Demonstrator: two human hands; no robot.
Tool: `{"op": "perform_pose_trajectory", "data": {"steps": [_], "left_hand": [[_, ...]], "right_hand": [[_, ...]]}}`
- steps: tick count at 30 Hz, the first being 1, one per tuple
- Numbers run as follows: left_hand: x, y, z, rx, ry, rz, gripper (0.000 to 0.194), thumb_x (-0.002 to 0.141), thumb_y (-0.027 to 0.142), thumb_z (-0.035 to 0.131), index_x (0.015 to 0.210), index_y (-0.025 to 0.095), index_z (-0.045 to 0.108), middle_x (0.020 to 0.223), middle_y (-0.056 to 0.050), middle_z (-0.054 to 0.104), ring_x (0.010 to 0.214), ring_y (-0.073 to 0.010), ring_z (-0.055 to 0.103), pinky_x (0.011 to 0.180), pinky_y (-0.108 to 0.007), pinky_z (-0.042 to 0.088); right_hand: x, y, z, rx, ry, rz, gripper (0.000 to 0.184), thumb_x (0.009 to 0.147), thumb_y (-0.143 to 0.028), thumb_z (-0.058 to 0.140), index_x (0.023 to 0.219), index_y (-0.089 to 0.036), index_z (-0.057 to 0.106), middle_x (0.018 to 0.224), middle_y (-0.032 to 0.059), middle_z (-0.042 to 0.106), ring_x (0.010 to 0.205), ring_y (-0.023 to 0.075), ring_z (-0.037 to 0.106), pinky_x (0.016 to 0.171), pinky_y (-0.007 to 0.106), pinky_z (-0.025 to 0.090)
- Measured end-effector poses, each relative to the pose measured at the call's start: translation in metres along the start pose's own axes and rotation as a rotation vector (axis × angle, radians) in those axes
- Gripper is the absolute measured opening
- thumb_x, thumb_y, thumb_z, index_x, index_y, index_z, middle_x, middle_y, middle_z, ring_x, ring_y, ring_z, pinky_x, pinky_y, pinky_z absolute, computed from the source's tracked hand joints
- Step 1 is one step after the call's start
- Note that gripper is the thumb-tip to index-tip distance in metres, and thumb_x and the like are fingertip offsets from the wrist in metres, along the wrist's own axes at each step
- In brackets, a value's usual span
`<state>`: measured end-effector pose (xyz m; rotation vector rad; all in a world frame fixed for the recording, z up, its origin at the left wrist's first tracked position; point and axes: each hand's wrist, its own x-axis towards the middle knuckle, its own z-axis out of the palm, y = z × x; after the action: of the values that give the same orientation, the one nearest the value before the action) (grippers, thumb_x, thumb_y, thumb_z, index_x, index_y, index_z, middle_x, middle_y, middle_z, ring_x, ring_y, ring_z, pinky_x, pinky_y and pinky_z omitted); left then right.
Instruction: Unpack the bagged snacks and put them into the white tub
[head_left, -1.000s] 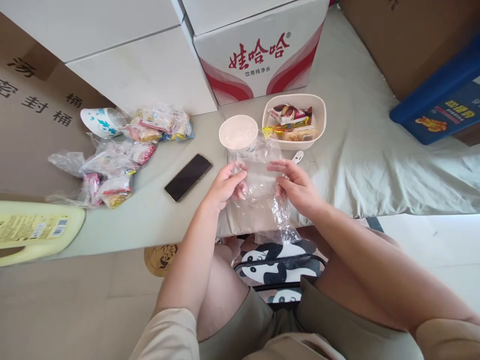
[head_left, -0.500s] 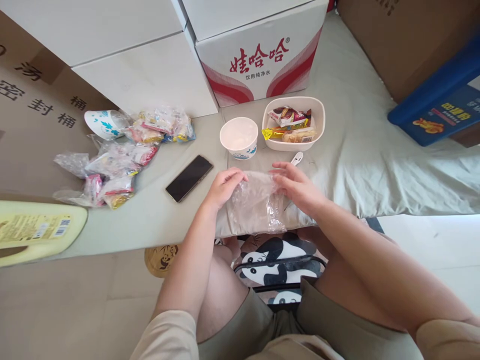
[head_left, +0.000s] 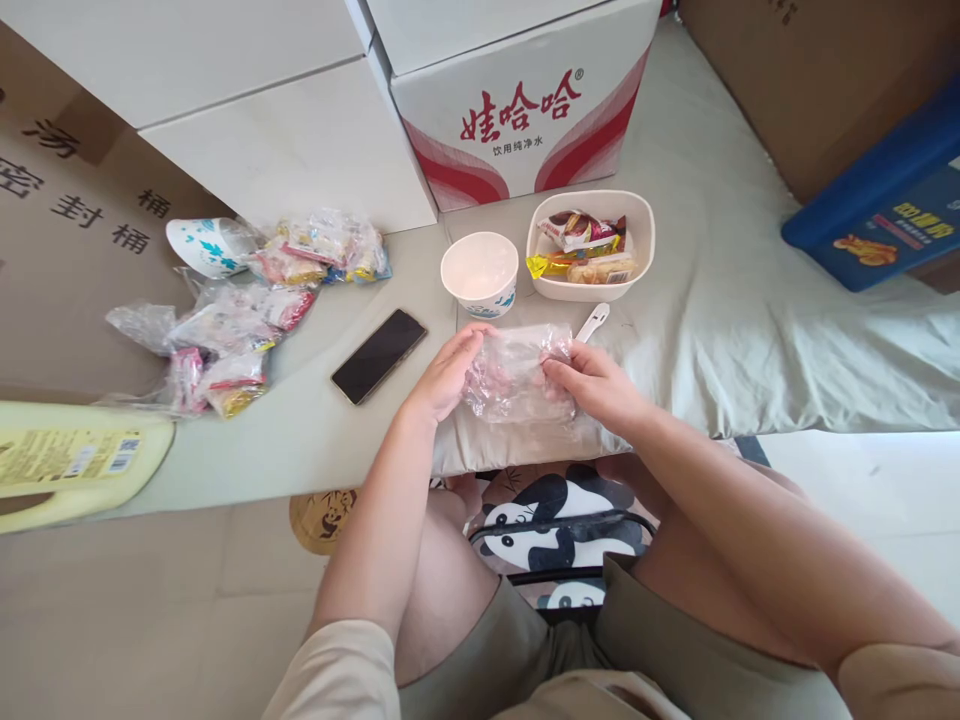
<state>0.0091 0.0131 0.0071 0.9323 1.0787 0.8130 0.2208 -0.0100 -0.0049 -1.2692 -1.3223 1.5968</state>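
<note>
A clear plastic bag [head_left: 517, 385] is stretched between my two hands, close to the front edge of the covered surface. My left hand [head_left: 450, 372] is closed on the bag's left side. On the right side, my right hand [head_left: 592, 382] pinches the film between thumb and fingers. Just beyond the bag stands a white paper bowl [head_left: 480, 275] with blue leaf marks. To its right, a white plastic tub [head_left: 646, 240] holds several wrapped snacks [head_left: 581, 235]. A white plastic utensil [head_left: 594, 320] lies beside my right hand, partly hidden by it.
A black phone [head_left: 379, 356] lies left of my left hand. Several bagged snacks [head_left: 232, 320] and a tipped paper bowl [head_left: 202, 246] are further left. A red-and-white carton [head_left: 517, 120] stands behind; a yellow jug [head_left: 82, 460] and blue container [head_left: 877, 200] flank the sides.
The bag's lower part has come up off the front edge and looks bunched. My right hand's fingers have gone from spread to pinching the film. More of the utensil shows.
</note>
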Motion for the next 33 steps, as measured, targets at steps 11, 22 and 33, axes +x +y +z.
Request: {"op": "perform_pose_trajectory", "data": {"steps": [11, 22, 33], "left_hand": [[-0.001, 0.006, -0.006, -0.040, 0.045, 0.053, 0.033, 0.065, 0.032, 0.081, 0.083, 0.019, 0.057, 0.059, 0.006, 0.060, 0.050, -0.0079, 0.058, 0.049, -0.018, 0.045], [0.002, 0.004, -0.003, -0.040, -0.034, 0.163, 0.050, 0.074, 0.056, 0.070, 0.049, 0.016, 0.055, 0.062, -0.001, 0.054, 0.055, -0.0091, 0.051, 0.053, -0.024, 0.041], [0.001, 0.001, -0.002, 0.064, 0.000, 0.139, 0.027, 0.063, 0.027, 0.077, 0.075, 0.018, 0.054, 0.070, 0.004, 0.057, 0.060, -0.0079, 0.051, 0.057, -0.020, 0.039]], "right_hand": [[-0.003, -0.008, -0.003, 0.232, 0.077, -0.061, 0.025, 0.076, -0.044, 0.064, 0.088, -0.024, 0.057, 0.073, -0.0012, 0.063, 0.054, 0.0109, 0.048, 0.049, 0.025, 0.039], [-0.007, -0.013, -0.004, 0.174, -0.018, -0.028, 0.027, 0.075, -0.046, 0.066, 0.066, -0.020, 0.060, 0.065, -0.0002, 0.056, 0.055, 0.0114, 0.049, 0.055, 0.027, 0.042], [-0.007, -0.013, -0.003, 0.071, 0.013, -0.031, 0.030, 0.079, -0.050, 0.062, 0.077, -0.021, 0.059, 0.066, -0.0025, 0.051, 0.061, 0.0116, 0.044, 0.056, 0.025, 0.035]]}}
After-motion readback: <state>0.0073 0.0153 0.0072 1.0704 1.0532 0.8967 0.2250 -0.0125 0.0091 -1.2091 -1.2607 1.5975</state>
